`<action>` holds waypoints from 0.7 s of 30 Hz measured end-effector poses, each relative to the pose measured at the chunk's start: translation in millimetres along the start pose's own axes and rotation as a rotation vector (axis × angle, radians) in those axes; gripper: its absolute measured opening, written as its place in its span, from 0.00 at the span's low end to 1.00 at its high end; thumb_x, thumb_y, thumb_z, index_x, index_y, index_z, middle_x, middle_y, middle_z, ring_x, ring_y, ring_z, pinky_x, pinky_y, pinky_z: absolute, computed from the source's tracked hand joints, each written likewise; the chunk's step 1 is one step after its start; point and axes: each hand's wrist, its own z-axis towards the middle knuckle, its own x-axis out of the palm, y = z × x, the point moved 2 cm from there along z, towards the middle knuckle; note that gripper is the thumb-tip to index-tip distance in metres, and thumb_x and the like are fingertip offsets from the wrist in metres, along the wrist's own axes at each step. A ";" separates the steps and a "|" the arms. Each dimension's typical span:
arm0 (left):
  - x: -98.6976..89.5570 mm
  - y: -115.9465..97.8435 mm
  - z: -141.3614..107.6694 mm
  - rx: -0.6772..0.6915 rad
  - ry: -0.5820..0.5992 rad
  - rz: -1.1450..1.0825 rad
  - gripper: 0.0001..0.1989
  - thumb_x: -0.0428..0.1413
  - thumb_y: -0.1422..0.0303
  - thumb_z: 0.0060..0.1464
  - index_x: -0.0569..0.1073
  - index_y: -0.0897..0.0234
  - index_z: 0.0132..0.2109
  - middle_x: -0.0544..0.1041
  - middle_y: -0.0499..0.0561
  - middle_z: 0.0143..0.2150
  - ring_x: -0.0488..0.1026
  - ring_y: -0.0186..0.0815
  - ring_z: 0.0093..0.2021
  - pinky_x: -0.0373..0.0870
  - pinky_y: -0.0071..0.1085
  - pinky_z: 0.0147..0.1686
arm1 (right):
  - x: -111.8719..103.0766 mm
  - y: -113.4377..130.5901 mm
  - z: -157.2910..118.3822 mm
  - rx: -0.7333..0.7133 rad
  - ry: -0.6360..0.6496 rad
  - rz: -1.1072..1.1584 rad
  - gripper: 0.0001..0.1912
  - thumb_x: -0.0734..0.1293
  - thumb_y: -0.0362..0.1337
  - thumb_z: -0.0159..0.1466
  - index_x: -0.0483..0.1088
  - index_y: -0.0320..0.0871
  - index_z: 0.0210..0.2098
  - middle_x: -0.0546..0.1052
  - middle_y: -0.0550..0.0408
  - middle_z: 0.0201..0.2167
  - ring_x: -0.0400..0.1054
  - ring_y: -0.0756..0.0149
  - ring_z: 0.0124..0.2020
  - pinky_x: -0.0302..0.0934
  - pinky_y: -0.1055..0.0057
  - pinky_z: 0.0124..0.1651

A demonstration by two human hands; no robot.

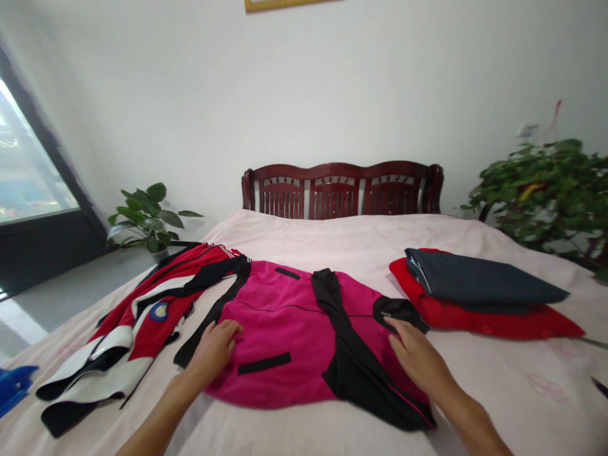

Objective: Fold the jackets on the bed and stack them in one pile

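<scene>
Nearest: the left hand (213,351) lay palm down on the magenta-and-black jacket (280,329), fingers slightly curled on the fleece beside a black sleeve. Grip wide, nothing gathered. The right hand (418,358) sat well apart, fingers spread, fingertips (392,323) at the black cuff (396,310). Grip also wide; no pinch visible. The jacket lay flat and front-up between both hands, its sleeves crossing the body, a black pocket strip (264,363) just beyond the left wrist.

Just left of the jacket, touching it, a red, white and black track jacket (142,310) lay loosely spread, a round badge (159,311) on it. To the right, a folded navy garment (475,278) sat on a folded red garment (484,323), both on the pale pink bedsheet (522,380). A blue item (12,386) showed at the far left edge.

Farther: dark wooden headboard (342,190), a potted plant (147,218) on the left, a leafy potted plant (546,190) on the right, and a window (33,171).
</scene>
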 end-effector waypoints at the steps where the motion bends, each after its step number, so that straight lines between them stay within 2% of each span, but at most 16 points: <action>1: 9.7 -5.5 6.1 0.015 -0.044 0.014 0.18 0.45 0.75 0.59 0.75 0.60 0.50 0.76 0.56 0.57 0.69 0.42 0.60 0.55 0.47 0.63 | 7.9 5.5 4.2 -0.044 -0.021 -0.071 0.27 0.53 0.40 0.67 0.67 0.38 0.60 0.71 0.41 0.61 0.63 0.55 0.63 0.53 0.57 0.66; 4: 39.2 -6.4 12.9 -0.031 -0.128 0.117 0.23 0.46 0.67 0.62 0.70 0.61 0.61 0.68 0.61 0.66 0.60 0.50 0.68 0.52 0.54 0.64 | 33.4 7.9 7.2 -0.058 -0.003 -0.275 0.28 0.54 0.40 0.67 0.64 0.36 0.64 0.66 0.40 0.65 0.55 0.51 0.68 0.49 0.53 0.68; 6: 54.9 3.3 8.6 -0.098 -0.143 0.190 0.25 0.47 0.64 0.62 0.68 0.59 0.64 0.65 0.62 0.68 0.58 0.54 0.69 0.50 0.60 0.63 | 46.9 -3.3 2.5 0.013 0.049 -0.377 0.29 0.56 0.43 0.67 0.62 0.38 0.65 0.63 0.42 0.67 0.52 0.48 0.69 0.46 0.49 0.68; 9: 68.8 19.4 -2.7 -0.125 -0.147 0.244 0.26 0.48 0.62 0.62 0.67 0.58 0.65 0.63 0.63 0.69 0.58 0.55 0.69 0.50 0.60 0.63 | 57.2 -27.1 -7.9 0.118 0.111 -0.450 0.31 0.56 0.46 0.68 0.60 0.41 0.67 0.62 0.46 0.68 0.51 0.47 0.69 0.46 0.46 0.68; 12: 73.5 26.6 -9.8 -0.141 -0.156 0.272 0.27 0.48 0.61 0.61 0.67 0.59 0.65 0.62 0.63 0.70 0.58 0.54 0.69 0.50 0.58 0.63 | 58.6 -42.3 -14.1 0.143 0.112 -0.466 0.33 0.54 0.48 0.68 0.58 0.41 0.68 0.60 0.50 0.69 0.51 0.48 0.69 0.47 0.49 0.67; 17: 77.0 25.1 -10.0 -0.176 -0.181 0.328 0.27 0.48 0.61 0.61 0.67 0.58 0.66 0.61 0.64 0.70 0.60 0.53 0.68 0.51 0.55 0.64 | 57.5 -45.2 -17.6 0.166 0.099 -0.496 0.33 0.54 0.47 0.67 0.59 0.41 0.68 0.61 0.51 0.69 0.52 0.50 0.69 0.48 0.52 0.67; 19: 80.0 25.6 -9.4 -0.166 -0.187 0.333 0.26 0.47 0.62 0.61 0.68 0.58 0.65 0.62 0.64 0.69 0.60 0.53 0.68 0.52 0.55 0.63 | 52.7 -43.0 -16.8 0.172 0.099 -0.512 0.31 0.56 0.46 0.67 0.61 0.42 0.67 0.62 0.50 0.68 0.54 0.50 0.69 0.49 0.50 0.67; 21: 83.9 27.0 -8.6 -0.145 -0.184 0.320 0.26 0.47 0.63 0.61 0.68 0.57 0.65 0.63 0.62 0.69 0.60 0.52 0.69 0.53 0.55 0.63 | 42.3 -37.7 -10.4 0.168 0.120 -0.529 0.27 0.57 0.42 0.66 0.67 0.43 0.63 0.67 0.47 0.65 0.60 0.47 0.65 0.53 0.49 0.64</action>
